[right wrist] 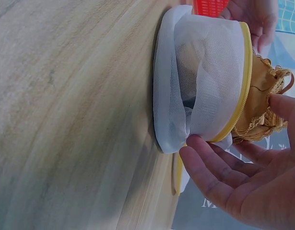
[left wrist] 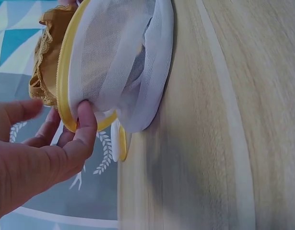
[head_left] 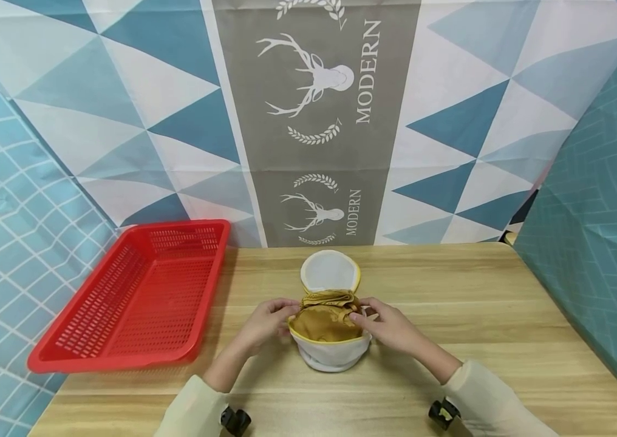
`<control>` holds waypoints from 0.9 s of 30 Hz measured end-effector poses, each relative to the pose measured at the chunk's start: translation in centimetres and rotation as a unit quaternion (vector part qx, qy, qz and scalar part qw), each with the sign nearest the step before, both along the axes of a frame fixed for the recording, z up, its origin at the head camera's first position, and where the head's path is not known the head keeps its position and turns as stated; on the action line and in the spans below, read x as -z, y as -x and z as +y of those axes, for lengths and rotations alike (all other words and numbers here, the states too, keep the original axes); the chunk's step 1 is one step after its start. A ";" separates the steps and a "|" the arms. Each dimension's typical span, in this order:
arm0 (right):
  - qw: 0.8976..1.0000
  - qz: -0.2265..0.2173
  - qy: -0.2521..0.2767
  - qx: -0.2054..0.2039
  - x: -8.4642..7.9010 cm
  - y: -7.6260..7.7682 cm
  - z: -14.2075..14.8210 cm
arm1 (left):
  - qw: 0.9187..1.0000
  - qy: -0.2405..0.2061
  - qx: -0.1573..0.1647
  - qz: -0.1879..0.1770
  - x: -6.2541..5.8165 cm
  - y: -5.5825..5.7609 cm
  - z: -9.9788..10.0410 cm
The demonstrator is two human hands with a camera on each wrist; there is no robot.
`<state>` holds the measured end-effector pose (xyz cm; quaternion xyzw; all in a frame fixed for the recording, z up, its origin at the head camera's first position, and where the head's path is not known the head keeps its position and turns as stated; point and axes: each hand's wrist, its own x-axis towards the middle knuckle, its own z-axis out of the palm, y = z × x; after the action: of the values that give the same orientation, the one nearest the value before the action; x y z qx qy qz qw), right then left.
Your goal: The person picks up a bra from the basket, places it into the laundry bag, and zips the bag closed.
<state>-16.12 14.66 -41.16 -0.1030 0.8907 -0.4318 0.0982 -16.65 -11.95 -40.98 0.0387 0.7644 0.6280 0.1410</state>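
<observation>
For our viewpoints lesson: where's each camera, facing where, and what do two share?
Head: head-worn, facing forward and down at mesh bag; left hand, right hand, sleeves show.
Left wrist: on that wrist, facing the bag; mainly left hand shows.
Right wrist: on that wrist, facing the bag; both hands show.
Wrist views share gold fabric.

The bag (head_left: 330,357) in front of me is thin, matt, see-through mesh, slack and creased down its side, with a denser woven-looking band at the base. Its zip (left wrist: 64,76) has cloth tape and fine teeth. The garment (head_left: 323,328) in it looks like satin, smooth with a soft sheen, edged in rough, crinkled lace (left wrist: 38,62). To the left, the basket (head_left: 172,303) is perforated plastic, smooth and slightly glossy. The table (head_left: 439,285) shows smooth wood grain with a faint sheen. My sleeves (head_left: 194,408) are matt cloth.
</observation>
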 end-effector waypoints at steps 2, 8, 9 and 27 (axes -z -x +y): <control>1.000 -0.001 0.001 -0.001 -0.1 0.0 0.0 | 1.000 -0.004 0.010 0.002 0.1 0.1 -0.2; 1.000 -0.003 -0.001 -0.005 -0.2 0.0 0.0 | 1.000 0.019 0.011 0.019 0.2 0.2 -0.4; 1.000 -0.002 -0.002 -0.006 -0.2 0.0 0.0 | 0.999 0.024 0.006 0.021 0.2 0.2 -0.3; 1.000 0.004 0.006 -0.023 0.0 0.0 -0.1 | 0.993 0.101 -0.023 0.052 -0.2 -0.3 1.1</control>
<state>-16.10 14.52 -41.21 -0.1262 0.8856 -0.4347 0.1041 -16.36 -10.87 -40.74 0.0396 0.8306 0.5482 0.0899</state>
